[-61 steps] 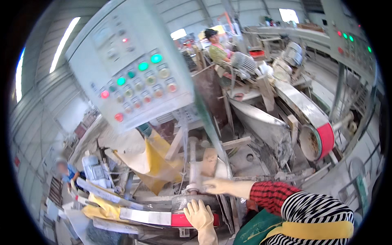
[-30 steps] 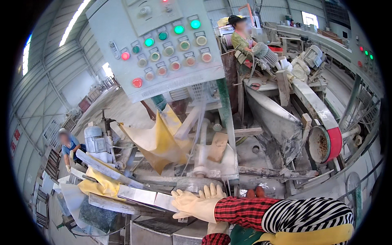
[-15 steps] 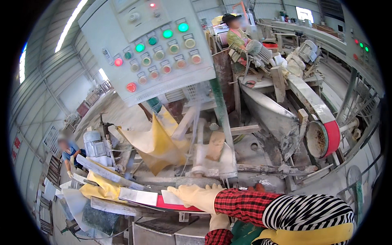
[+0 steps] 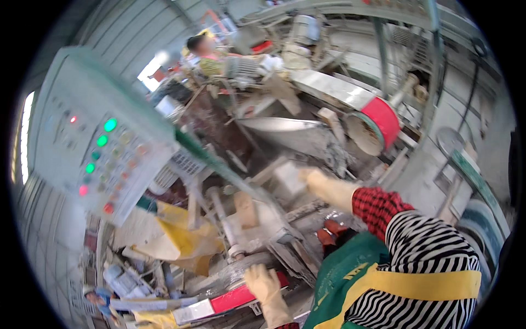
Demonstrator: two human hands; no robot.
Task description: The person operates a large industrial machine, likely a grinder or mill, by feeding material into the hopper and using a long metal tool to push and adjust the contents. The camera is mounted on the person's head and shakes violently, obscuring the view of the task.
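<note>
My right hand (image 4: 327, 188), in a cream rubber glove, reaches out to the right of the control box. Its fingers are closed on the edge of a white tile (image 4: 290, 178), which is tilted and held clear of the belt. My left hand (image 4: 264, 285), gloved alike, is low in the middle, fingers apart, at the edge of a red conveyor belt (image 4: 234, 299). Nothing shows in its grip, though motion blurs it a little. Another white tile (image 4: 193, 311) lies on the belt to the left of that hand.
A grey control box (image 4: 104, 142) with lit buttons stands at the left. Ahead are a wooden block (image 4: 245, 209), a shaft (image 4: 223, 219) and a yellow sheet (image 4: 183, 233). A second red belt roller (image 4: 381, 125) sits at the right. Two other people work farther off.
My view has swung to the right. My right hand has left the belt and moved right with a white tile. My left hand, earlier partly hidden under the right arm, now shows at the belt.
</note>
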